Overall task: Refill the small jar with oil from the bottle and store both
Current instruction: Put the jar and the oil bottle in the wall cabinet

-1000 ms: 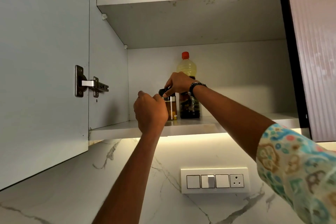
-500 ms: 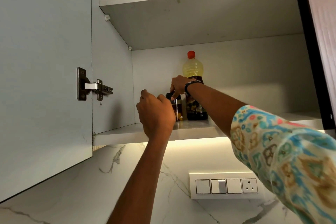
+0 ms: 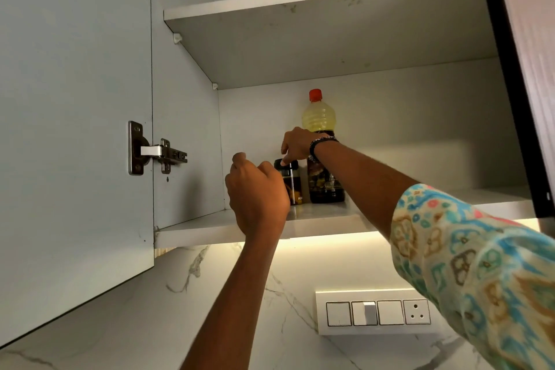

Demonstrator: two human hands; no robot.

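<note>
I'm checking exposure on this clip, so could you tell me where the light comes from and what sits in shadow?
Head view: a warm strip under the lower shelf glows brightly on the marble wall; the small jar and the bottle base look dark; wide-angle bending shows at the cabinet door.

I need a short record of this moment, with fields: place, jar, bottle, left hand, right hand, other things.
place: open wall cabinet, lower shelf
jar: small jar with black lid, upright on the shelf, left of the bottle
bottle: oil bottle, red cap on, upright, near the back wall
left hand: left hand in front of the jar, fingers curled; whether it holds the jar is hidden
right hand: right hand above the jar, fingertips on its lid
other things: door hinge; switch panel on the marble wall below
</note>
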